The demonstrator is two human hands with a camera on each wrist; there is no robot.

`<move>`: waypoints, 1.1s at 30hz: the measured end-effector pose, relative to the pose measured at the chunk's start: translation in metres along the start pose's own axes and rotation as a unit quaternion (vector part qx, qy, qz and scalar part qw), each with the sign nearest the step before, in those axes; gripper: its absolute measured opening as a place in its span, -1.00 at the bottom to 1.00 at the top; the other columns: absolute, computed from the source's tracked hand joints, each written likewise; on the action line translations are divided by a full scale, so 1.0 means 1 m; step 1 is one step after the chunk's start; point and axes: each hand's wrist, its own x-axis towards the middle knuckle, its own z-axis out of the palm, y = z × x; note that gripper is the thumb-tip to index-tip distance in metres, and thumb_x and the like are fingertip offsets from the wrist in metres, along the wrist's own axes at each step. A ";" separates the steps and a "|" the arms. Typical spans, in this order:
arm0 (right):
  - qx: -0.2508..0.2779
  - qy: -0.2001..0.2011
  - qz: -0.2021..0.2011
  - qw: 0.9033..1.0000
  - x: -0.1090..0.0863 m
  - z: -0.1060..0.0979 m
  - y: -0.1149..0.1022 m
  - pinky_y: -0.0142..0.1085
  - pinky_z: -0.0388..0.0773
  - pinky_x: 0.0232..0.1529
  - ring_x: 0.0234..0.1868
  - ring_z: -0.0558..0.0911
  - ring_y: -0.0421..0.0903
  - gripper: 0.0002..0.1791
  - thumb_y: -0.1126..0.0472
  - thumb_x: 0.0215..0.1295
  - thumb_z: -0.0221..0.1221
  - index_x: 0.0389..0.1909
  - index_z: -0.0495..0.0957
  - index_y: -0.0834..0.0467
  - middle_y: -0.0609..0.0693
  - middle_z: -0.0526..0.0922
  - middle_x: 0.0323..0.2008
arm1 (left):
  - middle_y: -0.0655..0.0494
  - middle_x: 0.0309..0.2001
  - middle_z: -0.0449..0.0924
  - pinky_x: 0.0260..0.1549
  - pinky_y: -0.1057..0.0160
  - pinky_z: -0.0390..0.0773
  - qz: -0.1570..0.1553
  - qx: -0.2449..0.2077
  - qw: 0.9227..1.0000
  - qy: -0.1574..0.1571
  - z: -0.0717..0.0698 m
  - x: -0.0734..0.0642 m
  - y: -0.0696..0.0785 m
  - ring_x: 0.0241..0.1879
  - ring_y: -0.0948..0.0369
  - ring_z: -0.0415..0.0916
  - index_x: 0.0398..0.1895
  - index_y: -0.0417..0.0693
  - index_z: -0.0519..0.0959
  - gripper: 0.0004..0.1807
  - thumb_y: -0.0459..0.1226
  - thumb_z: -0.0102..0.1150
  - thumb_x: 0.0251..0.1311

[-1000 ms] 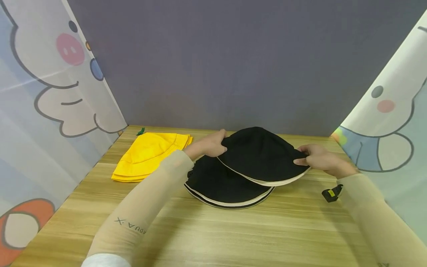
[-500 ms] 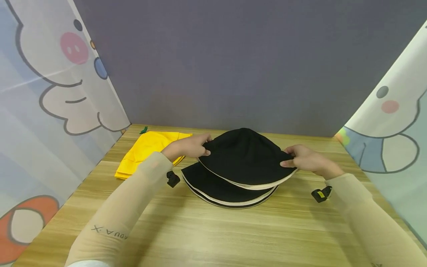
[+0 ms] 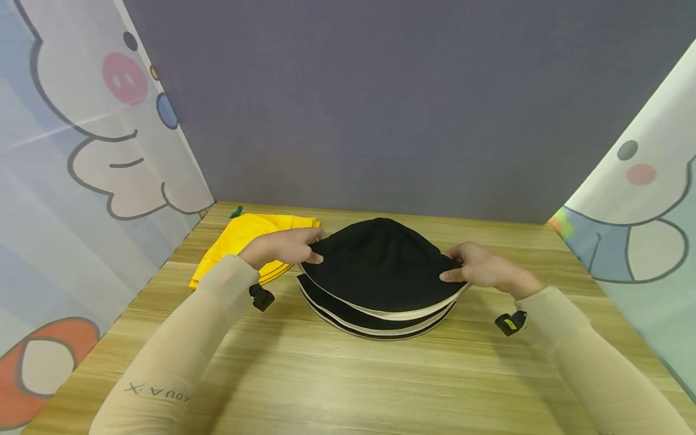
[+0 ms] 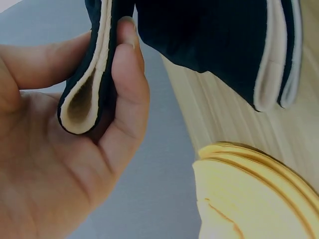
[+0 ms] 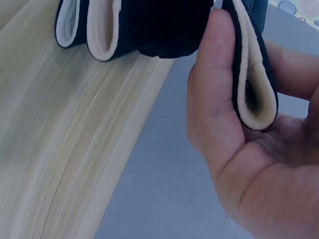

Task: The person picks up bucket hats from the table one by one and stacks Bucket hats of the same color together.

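A black bucket hat (image 3: 383,266) with a cream lining is folded flat, crown to the back. My left hand (image 3: 290,244) pinches its left brim corner and my right hand (image 3: 484,266) pinches the right one. Under it lie other folded black hats (image 3: 375,327), mostly covered, with their pale brim edges showing at the front. The left wrist view shows the folded brim end (image 4: 103,50) between thumb and fingers. In the right wrist view, the opposite brim end (image 5: 242,84) is gripped the same way, apart from the stacked hats (image 5: 103,30).
Folded yellow hats (image 3: 239,235) lie at the back left of the wooden table (image 3: 370,386), partly behind my left hand. A small green piece (image 3: 236,211) sits beside them. A grey panel (image 3: 348,109) stands along the back, with cartoon-printed curtains (image 3: 49,193) at the sides.
Both hands have carried the top black hat left and slightly toward me, so it now lines up over the lower black hats. The grip at both corners stays.
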 end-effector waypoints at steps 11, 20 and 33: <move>-0.004 -0.007 0.025 1.000 0.007 0.017 0.006 -0.18 0.64 -0.26 -0.26 0.63 -0.07 -0.79 0.28 0.33 0.32 -0.12 0.62 0.33 0.06 0.68 -0.26 | -0.28 0.45 0.19 -0.06 0.11 0.65 -0.003 -0.043 0.999 -0.006 0.022 -0.002 -0.021 0.33 -0.09 0.35 0.50 -0.22 0.15 -0.38 -0.30 0.08 0.46; -0.027 -0.011 0.019 0.999 0.014 0.027 0.015 -0.20 0.52 -0.25 -0.31 0.56 -0.07 -0.83 0.27 0.36 0.30 -0.14 0.62 0.30 0.05 0.65 -0.28 | -0.30 0.42 0.24 -0.05 0.10 0.62 -0.001 -0.006 1.000 0.002 0.034 0.008 -0.031 0.24 -0.07 0.42 0.45 -0.28 0.19 -0.41 -0.33 0.09 0.43; -0.192 0.043 0.055 0.979 0.017 0.053 0.005 -0.13 0.59 -0.26 -0.30 0.62 -0.02 -0.71 0.24 0.35 0.30 -0.06 0.57 0.38 0.10 0.66 -0.21 | -0.21 0.44 0.31 -0.18 0.12 0.66 -0.031 0.045 0.997 0.058 0.055 0.020 -0.018 0.17 -0.02 0.50 0.51 -0.34 0.21 -0.21 -0.36 0.22 0.20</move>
